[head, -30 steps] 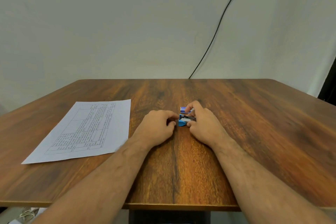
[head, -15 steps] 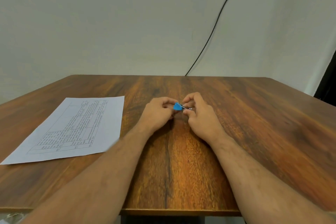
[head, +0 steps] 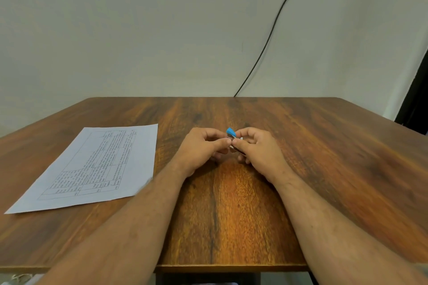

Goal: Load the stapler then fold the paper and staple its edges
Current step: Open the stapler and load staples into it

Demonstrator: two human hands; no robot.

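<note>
Head view: left hand (head: 203, 148) and right hand (head: 259, 149) both pinching small blue stapler (head: 232, 137) at counter (head: 324, 157) center; printed paper (head: 92, 166) lying at 9 o'clock; steady body, open magazine gently.

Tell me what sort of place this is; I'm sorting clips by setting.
Probably a plain indoor desk or office corner. A wooden table stands against a bare pale wall, a printed paper lies on it, and both hands hold a small blue stapler. A black cable runs down the wall.

You've got a blue stapler (head: 231, 132), white paper (head: 92, 166) with black printed table, streaky brown wood-grain surface (head: 324, 157).
</note>
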